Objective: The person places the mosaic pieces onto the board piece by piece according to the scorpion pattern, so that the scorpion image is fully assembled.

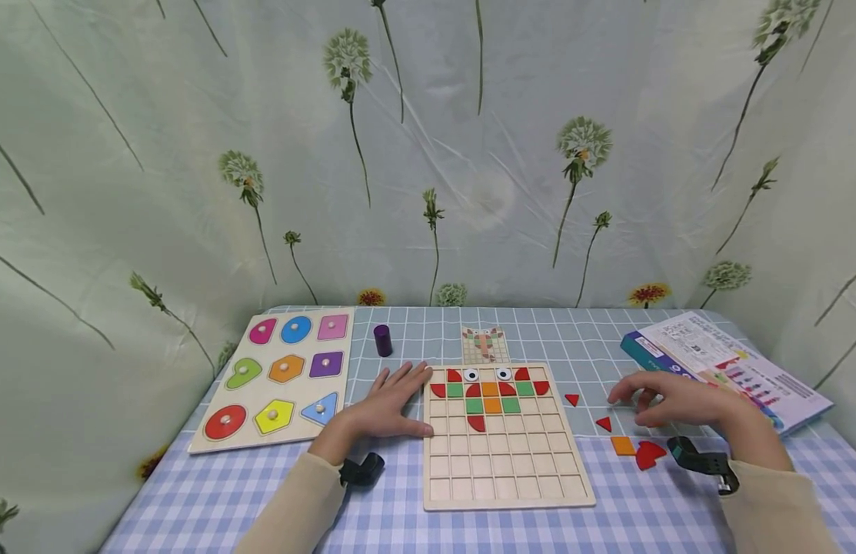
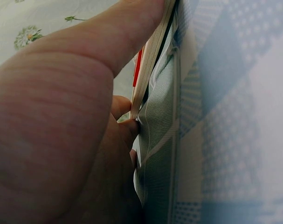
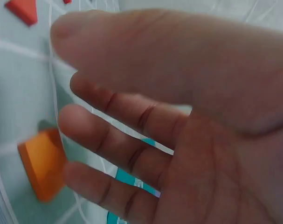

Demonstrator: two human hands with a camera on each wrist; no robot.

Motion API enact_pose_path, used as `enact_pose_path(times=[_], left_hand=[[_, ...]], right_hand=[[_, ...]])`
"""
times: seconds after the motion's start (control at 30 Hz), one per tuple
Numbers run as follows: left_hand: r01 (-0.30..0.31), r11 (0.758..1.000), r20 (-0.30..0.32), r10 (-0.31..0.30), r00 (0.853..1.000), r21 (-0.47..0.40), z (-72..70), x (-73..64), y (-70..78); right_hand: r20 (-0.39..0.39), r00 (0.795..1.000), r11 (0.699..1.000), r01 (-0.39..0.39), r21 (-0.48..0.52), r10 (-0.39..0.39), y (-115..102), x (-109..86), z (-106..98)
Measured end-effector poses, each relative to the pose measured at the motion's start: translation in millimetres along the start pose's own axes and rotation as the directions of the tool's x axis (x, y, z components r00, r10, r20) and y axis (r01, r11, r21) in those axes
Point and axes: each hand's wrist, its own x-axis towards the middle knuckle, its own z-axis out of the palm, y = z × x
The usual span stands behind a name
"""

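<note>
A wooden grid board [image 1: 497, 488] lies on the table, its upper cells filled with red quarter circles [image 1: 476, 423], green and orange squares [image 1: 492, 405] and two eye pieces [image 1: 504, 375]. My left hand [image 1: 386, 408] rests with spread fingers at the board's left edge; the left wrist view shows the thumb and fingertips touching that edge. Right of the board hovers my right hand [image 1: 684, 400], fingers loosely bent and holding nothing. Beneath it, the right wrist view shows an orange piece [image 3: 44, 163]. Small red triangles [image 1: 604, 424] lie to the left of this hand.
A pattern card [image 1: 484, 350] lies behind the board. At left are a knobbed shape puzzle [image 1: 251, 385] and a purple cylinder [image 1: 382, 340]. A book-like box [image 1: 732, 369] lies at right. An orange square [image 1: 623, 446] and red pieces [image 1: 649, 454] sit nearer the front.
</note>
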Motion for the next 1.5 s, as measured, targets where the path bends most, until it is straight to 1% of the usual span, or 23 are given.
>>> enact_pose_path(times=[0.1,0.2,0.3,0.4,0.6,0.7,0.83,0.87,1.03,1.37,1.4,1.5], left_hand=[[0.000,1.000,0.001,0.000,1.000,0.000,0.0,-0.3,-0.2],[0.004,1.000,-0.001,-0.004,1.000,0.001,0.4,-0.2,-0.7],[0.014,1.000,-0.003,-0.014,1.000,0.004,1.0,0.5,-1.1],[0.020,1.000,-0.004,-0.020,1.000,0.004,0.6,0.7,-0.5],[0.020,1.000,0.002,-0.020,1.000,0.009,-0.7,0.1,0.1],[0.015,1.000,0.001,-0.015,1.000,0.011,-0.8,-0.1,-0.3],[0.003,1.000,-0.003,-0.003,1.000,0.007,-1.1,-0.2,-0.3],[0.008,1.000,0.000,-0.008,1.000,0.010,-1.4,-0.2,-0.2],[0.015,1.000,-0.001,-0.015,1.000,0.012,-1.1,0.4,-0.1],[0.013,1.000,-0.003,-0.013,1.000,-0.001,-2.2,-0.5,0.7],[0.013,1.000,-0.003,-0.013,1.000,-0.001,-2.1,-0.7,0.7],[0.013,1.000,-0.001,-0.013,1.000,0.001,-1.6,-0.9,0.5]], right_hand=[[-0.009,1.000,0.999,-0.016,-0.028,0.016,5.1,-5.1,-3.4],[-0.014,0.999,0.997,-0.053,-0.059,0.052,8.0,-11.4,-7.3],[-0.011,0.998,0.996,-0.061,-0.072,0.061,10.5,-16.7,-10.1],[0.005,0.998,0.996,-0.056,-0.065,0.056,13.2,-18.3,-11.1],[0.012,0.993,0.992,-0.119,-0.040,0.120,16.9,-14.6,-9.1],[0.008,0.990,0.990,-0.137,-0.017,0.138,18.1,-12.2,-7.8],[-0.012,0.990,0.990,-0.139,0.000,0.139,19.3,-9.9,-6.2],[-0.019,0.990,0.991,-0.137,0.002,0.137,19.4,-9.3,-5.9],[-0.062,0.988,0.990,-0.140,-0.021,0.138,20.2,-6.3,-4.9],[-0.148,0.972,0.978,-0.196,-0.069,0.184,15.1,5.2,3.0],[-0.155,0.971,0.978,-0.196,-0.072,0.183,14.6,6.2,4.2],[-0.168,0.974,0.983,-0.165,-0.082,0.150,13.0,8.8,7.7]])
